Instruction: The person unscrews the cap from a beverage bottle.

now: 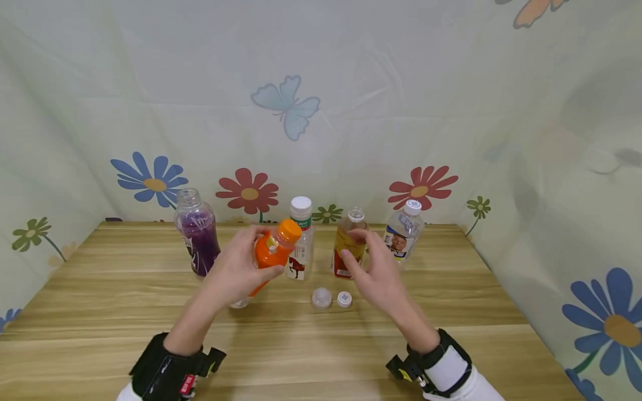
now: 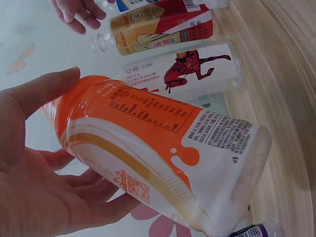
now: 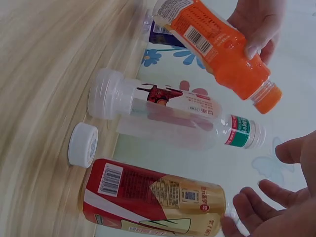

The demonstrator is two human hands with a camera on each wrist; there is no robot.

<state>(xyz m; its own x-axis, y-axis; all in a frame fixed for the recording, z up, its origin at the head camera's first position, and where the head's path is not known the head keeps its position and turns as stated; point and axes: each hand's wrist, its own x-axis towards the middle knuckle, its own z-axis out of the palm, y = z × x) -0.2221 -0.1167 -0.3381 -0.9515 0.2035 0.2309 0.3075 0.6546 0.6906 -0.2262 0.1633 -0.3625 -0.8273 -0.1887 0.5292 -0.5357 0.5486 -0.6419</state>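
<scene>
My left hand [image 1: 236, 268] grips an orange-and-white drink bottle [image 2: 143, 148] round its upper body. That bottle leans to the right, its orange cap [image 1: 289, 230] on. My right hand [image 1: 379, 274] holds nothing; its fingers are loosely bent, near the uncapped neck of a gold-and-red bottle [image 3: 153, 197]. Between the hands stands a clear bottle [image 1: 299, 259] with a white cap and a red horse on its label. In front of it, a translucent cap [image 1: 321, 298] and a small white cap [image 1: 344, 299] lie on the table.
An uncapped purple bottle [image 1: 200, 239] stands at the back left of the wooden table [image 1: 281, 351]. At the back right is a clear bottle [image 1: 403, 231] with a white cap and a face on its label. A flower-printed curtain [image 1: 351, 139] hangs close behind the bottles.
</scene>
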